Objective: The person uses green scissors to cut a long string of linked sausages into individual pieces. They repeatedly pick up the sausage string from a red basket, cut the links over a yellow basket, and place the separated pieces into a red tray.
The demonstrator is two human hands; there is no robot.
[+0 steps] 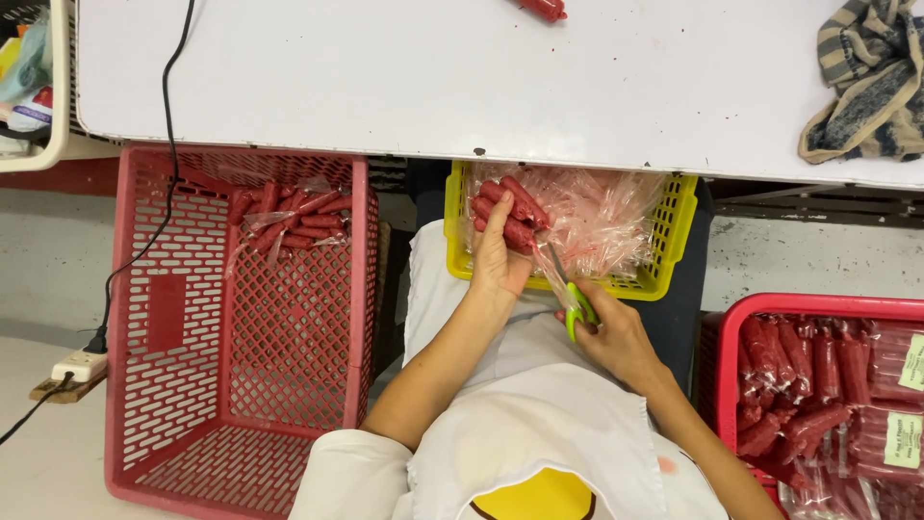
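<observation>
The left hand (498,258) is closed around a small bunch of red sausages (508,214), smooth and round like fat sticks. It holds them up just over the yellow basket (674,250). The right hand (616,337) is wrapped around scissors with green handles (576,300). The thin metal blades point up at the bottom of the bunch, where a bit of clear wrap hangs down. I cannot tell if the blades touch the wrap.

The yellow basket is plastic with little holes in its walls. It rests on the person's lap and is stuffed with crinkly clear plastic wrap (602,217). Its far edge goes under the white table (385,77), so there is little room above it.

To the left stands a big red crate (164,318) with a grid of holes. It is mostly bare inside, with a small heap of red sausages in clear wrap in its far corner. To the right a second red crate (818,306) is packed with shiny sealed packs of sausages. Two packs there have small pale green square labels (905,438) on the right side.

On the smooth table lie a striped cloth (866,87), bunched up at the right edge, and one loose sausage (542,9) at the far edge. A black cable (168,125) runs off the table down to a white power strip (79,365) on the floor.
</observation>
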